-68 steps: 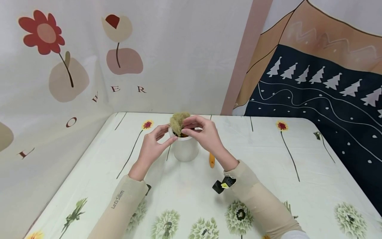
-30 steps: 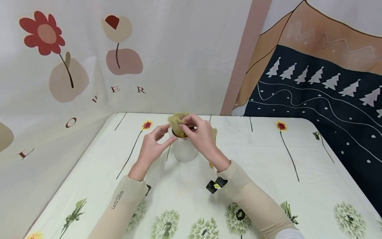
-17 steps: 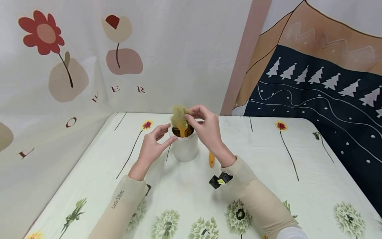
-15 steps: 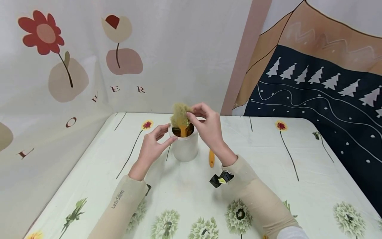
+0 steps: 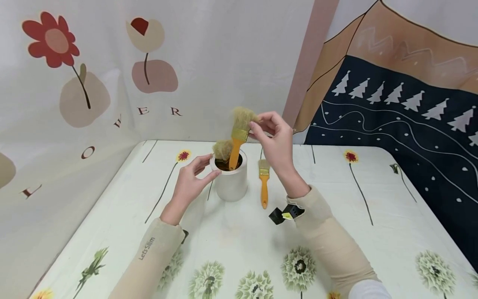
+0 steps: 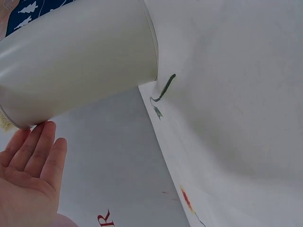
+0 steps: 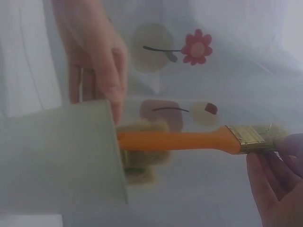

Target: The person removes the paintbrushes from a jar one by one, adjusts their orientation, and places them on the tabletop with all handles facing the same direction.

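A white cylindrical pot [image 5: 231,187] stands upright on the table. My left hand [image 5: 188,182] holds it at the rim, thumb on the near side and fingers on the left; in the left wrist view the fingers [image 6: 35,149] touch the rim. My right hand [image 5: 276,139] pinches a paintbrush [image 5: 236,147] by its bristles. That brush is bristles up, and its orange handle [image 7: 184,141] still dips into the pot's mouth. More pale bristles [image 5: 223,149] stick up from the pot at the left; how many brushes they belong to cannot be told.
Another paintbrush [image 5: 264,182] with an orange handle lies on the table right of the pot, bristles pointing away. A white flower-print cloth [image 5: 231,249] covers the table. Behind it hangs a printed curtain [image 5: 224,83].
My right hand has gone from the bristles at the pot's mouth upward and to the right, drawing one paintbrush mostly out. The left hand stays at the rim.
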